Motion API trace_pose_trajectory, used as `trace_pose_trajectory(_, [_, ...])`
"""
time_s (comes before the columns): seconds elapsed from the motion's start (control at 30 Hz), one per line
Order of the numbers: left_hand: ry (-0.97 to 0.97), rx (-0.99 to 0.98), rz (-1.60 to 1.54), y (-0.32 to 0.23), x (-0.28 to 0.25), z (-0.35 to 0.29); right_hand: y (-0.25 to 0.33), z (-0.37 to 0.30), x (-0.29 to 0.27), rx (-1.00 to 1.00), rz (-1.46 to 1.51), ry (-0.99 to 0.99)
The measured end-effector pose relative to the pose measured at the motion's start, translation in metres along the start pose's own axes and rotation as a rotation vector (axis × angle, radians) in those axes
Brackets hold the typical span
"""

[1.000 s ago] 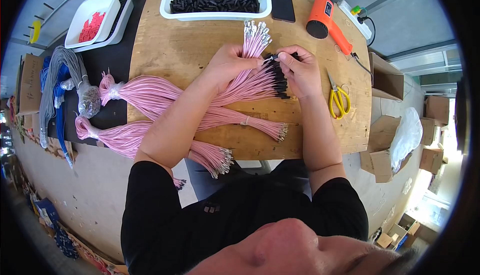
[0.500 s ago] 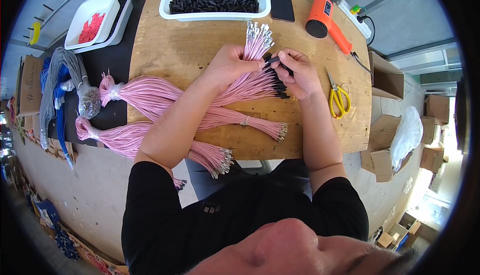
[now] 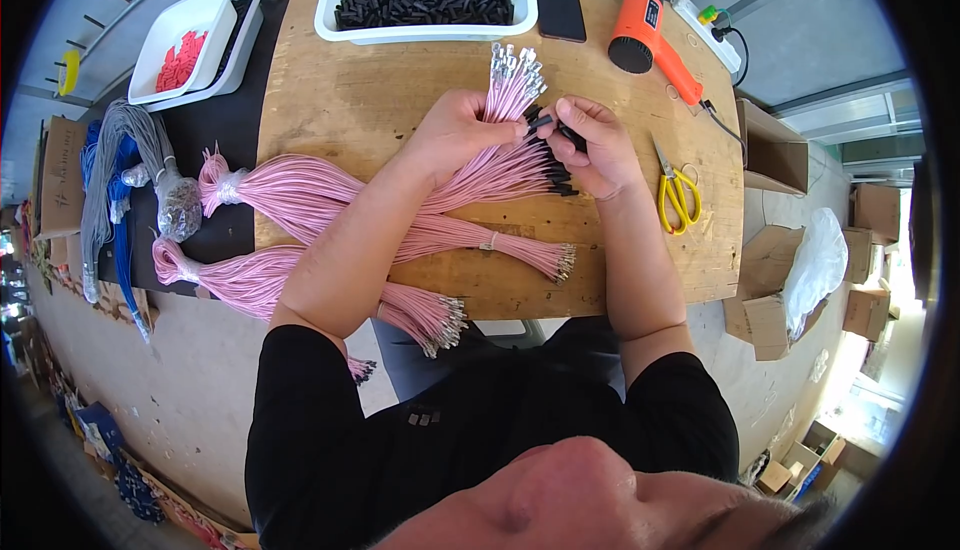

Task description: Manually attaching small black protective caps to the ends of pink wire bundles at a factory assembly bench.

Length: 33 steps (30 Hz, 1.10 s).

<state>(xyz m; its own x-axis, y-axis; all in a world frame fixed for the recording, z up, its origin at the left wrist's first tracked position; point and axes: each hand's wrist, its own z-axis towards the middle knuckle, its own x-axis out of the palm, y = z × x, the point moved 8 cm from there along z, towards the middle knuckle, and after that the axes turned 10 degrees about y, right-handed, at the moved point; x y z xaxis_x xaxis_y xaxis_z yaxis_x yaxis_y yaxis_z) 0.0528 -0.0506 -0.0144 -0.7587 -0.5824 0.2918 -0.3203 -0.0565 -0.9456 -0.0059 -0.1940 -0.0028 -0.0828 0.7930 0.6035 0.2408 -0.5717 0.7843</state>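
Note:
Pinched in my left hand (image 3: 460,138) is a fanned bunch of pink wires (image 3: 510,100), whose silvery metal terminals (image 3: 515,65) stick up past the fingers. My right hand (image 3: 597,150) is closed close beside it, with short black tubes in its fingers. One black tube (image 3: 540,123) spans the small gap between the two hands, at the wires; whether a wire is inside it, I cannot tell. Below the hands, more pink wires (image 3: 500,178) spread to the right, their ends covered by black sleeves (image 3: 562,182).
A white tray of black tubes (image 3: 425,34) stands at the table's far edge, beside a dark phone (image 3: 560,5). Farther right lie an orange heat gun (image 3: 638,25), a power strip (image 3: 705,25) and yellow-handled scissors (image 3: 680,200). Tied pink wire bundles (image 3: 290,185) lie left.
The right fingertips have drawn back slightly from the left hand, and more of the black tube shows between them. The left hand keeps its hold on the wires.

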Motion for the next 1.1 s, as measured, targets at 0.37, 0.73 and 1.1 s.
trace_pose_trajectory(0.37, [-0.016,0.005,-0.004,0.001,-0.001,0.002,-0.001,0.001,-0.003,0.002,-0.023,0.008])
trace_pose_trajectory(0.73, [-0.066,0.103,0.183,-0.007,-0.002,0.001,0.023,-0.005,-0.020,-0.240,-0.167,-0.221])
trace_pose_trajectory(1.1, [-0.019,0.061,0.183,-0.002,0.005,0.004,0.015,-0.003,-0.008,-0.226,-0.186,-0.169])
